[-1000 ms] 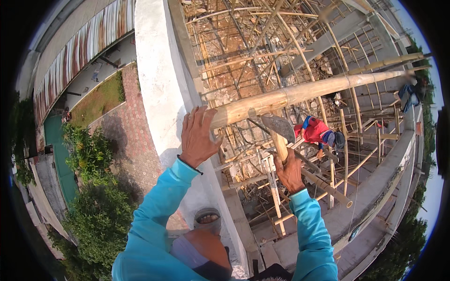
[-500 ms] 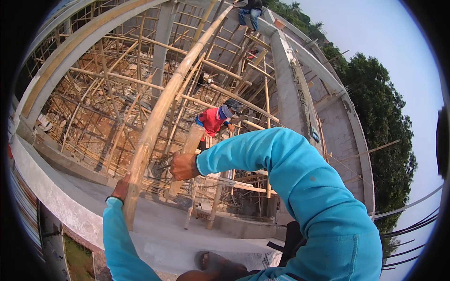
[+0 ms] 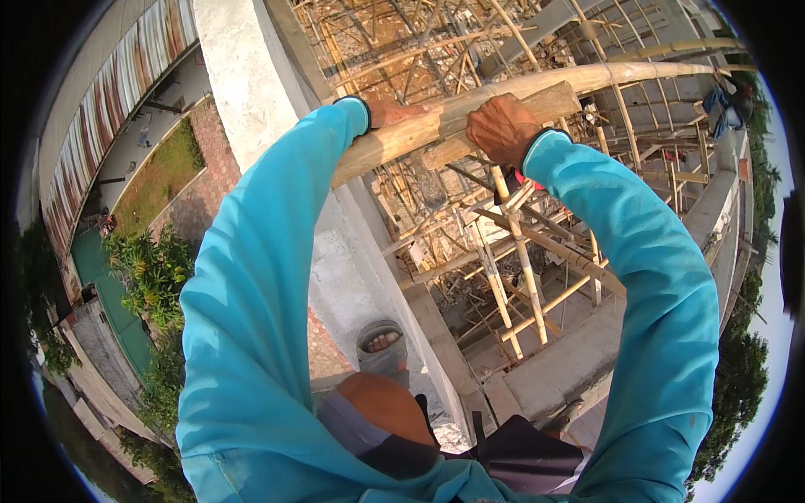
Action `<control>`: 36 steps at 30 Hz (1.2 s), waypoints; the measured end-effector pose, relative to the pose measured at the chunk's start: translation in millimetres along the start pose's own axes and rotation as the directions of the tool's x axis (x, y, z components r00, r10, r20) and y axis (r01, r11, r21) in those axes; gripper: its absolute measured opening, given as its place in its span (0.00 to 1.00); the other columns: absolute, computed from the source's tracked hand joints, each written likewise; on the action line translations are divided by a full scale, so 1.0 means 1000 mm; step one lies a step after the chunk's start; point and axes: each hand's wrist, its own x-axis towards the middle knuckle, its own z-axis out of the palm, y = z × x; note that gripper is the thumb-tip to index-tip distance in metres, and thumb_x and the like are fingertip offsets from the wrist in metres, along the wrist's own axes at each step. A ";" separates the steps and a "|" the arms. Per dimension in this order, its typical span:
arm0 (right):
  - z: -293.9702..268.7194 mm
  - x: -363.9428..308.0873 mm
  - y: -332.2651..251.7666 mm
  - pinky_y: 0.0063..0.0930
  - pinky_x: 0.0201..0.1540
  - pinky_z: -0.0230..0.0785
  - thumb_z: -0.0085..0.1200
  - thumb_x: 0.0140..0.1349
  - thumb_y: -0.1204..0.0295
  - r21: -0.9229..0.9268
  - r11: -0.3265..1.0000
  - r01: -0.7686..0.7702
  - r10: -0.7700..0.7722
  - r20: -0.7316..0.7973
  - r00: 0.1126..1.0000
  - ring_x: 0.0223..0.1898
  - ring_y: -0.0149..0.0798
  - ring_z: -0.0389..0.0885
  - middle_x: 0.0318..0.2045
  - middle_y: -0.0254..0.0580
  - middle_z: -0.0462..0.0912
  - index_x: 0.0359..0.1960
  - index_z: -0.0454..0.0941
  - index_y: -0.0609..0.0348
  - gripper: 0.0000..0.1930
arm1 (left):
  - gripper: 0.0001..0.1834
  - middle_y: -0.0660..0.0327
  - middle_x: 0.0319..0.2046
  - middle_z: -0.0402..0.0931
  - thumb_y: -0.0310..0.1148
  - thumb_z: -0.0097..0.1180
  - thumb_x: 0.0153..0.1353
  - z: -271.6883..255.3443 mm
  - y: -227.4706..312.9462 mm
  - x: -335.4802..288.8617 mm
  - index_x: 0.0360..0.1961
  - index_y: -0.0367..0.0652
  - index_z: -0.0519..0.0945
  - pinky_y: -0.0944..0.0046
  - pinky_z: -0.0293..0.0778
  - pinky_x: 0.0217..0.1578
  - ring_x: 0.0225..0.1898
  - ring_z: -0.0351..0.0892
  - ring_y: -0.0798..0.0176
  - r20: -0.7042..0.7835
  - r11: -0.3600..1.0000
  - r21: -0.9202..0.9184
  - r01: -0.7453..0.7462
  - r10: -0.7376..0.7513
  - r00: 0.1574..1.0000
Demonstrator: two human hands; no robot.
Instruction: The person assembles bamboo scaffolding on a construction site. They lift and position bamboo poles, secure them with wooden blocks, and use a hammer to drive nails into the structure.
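Observation:
A long, thick bamboo pole [image 3: 373, 152] runs from in front of me toward the upper right. My left hand [image 3: 392, 113] rests against its near end, fingers lying along the far side and thumb hidden. My right hand [image 3: 505, 130] is closed around a short wooden plank [image 3: 555, 101], which lies along the near side of the pole. The plank overlaps the pole closely; whether they touch all along, I cannot tell. Below my arms, my sandalled foot [image 3: 381, 339] stands on a grey concrete ledge [image 3: 340, 268].
Bamboo scaffolding [image 3: 524, 251] stands below, with debris on the ground. A white wall top [image 3: 251, 67] edges a drop to a paved yard [image 3: 189, 172] and a rusty corrugated roof [image 3: 126, 109]. Another person [image 3: 728, 113] sits near the pole's far end. Red clothing shows partly behind my right wrist.
My view has swung left, so the pole now crosses it more sideways. The plank, earlier apart from the pole, now lies alongside it in my right hand. My hands are closer together.

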 end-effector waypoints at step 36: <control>0.026 -0.008 -0.046 0.38 0.37 0.81 0.59 0.57 0.69 0.202 0.971 0.127 -0.132 0.011 0.991 0.34 0.45 0.89 0.30 0.43 0.88 0.31 0.85 0.58 0.07 | 0.45 0.47 0.66 0.70 0.73 0.43 0.64 -0.006 -0.054 -0.020 0.63 0.45 0.79 0.40 0.60 0.69 0.67 0.68 0.43 -0.119 0.992 0.070 0.104 -0.096 0.988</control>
